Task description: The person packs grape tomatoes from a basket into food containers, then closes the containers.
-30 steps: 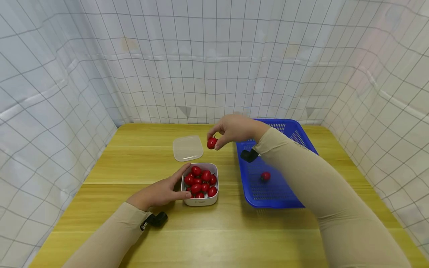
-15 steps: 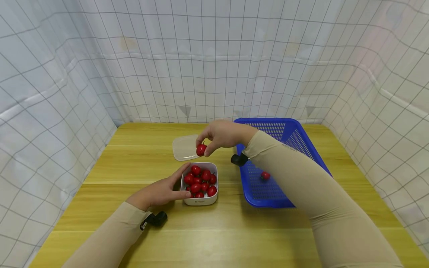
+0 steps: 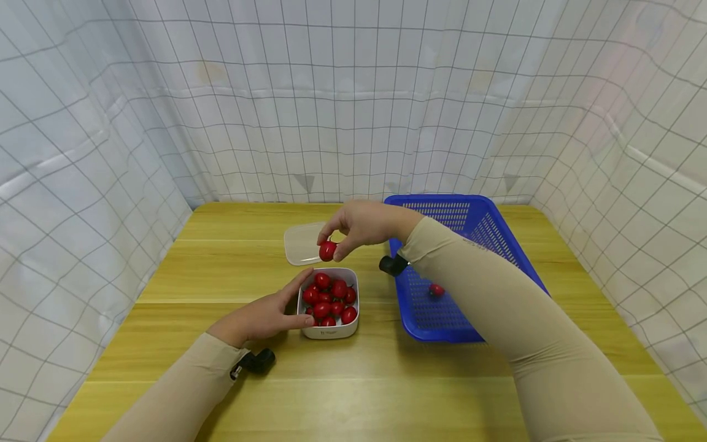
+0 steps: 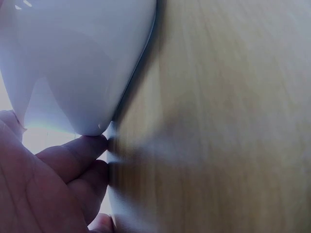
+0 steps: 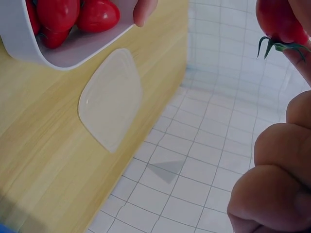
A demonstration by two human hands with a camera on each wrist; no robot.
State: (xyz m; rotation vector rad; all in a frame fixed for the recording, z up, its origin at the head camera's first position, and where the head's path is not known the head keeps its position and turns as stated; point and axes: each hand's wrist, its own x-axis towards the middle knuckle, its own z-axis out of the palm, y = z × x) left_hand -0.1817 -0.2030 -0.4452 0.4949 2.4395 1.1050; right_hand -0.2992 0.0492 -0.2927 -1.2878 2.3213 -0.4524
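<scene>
Head view: right hand [image 3: 361, 222] pinching a tomato [image 3: 328, 250] between thumb and fingertips, poised above the rear edge of the tub [image 3: 329, 302], just in front of the lid [image 3: 302, 242]. Carried across from the basket [image 3: 461, 270] side over the last second, lower and farther left than half a second ago; judged close to release into the tub. Left hand [image 3: 264, 316] curled against the tub's left wall, thumb at the front corner, unchanged throughout; tub unmoved, already well filled with tomatoes. One tomato [image 3: 436, 290] left lying in the basket, right of the tub. Left wrist view: fingers [image 4: 73, 158] pressed against the tub's [image 4: 80, 63] white wall near its base, bare tabletop [image 4: 218, 116] beside it; contact confirmed, firmness of hold not determinable. Right wrist view: tomato [image 5: 279, 22] with green stalk held at the fingertips, remaining fingers [image 5: 272, 194] folded loosely below; tub [image 5: 53, 48] corner with red fruit inside at upper left, lid [image 5: 112, 99] flat on the table just beyond it. Tomato clear of the tub, not yet touching the pile.
</scene>
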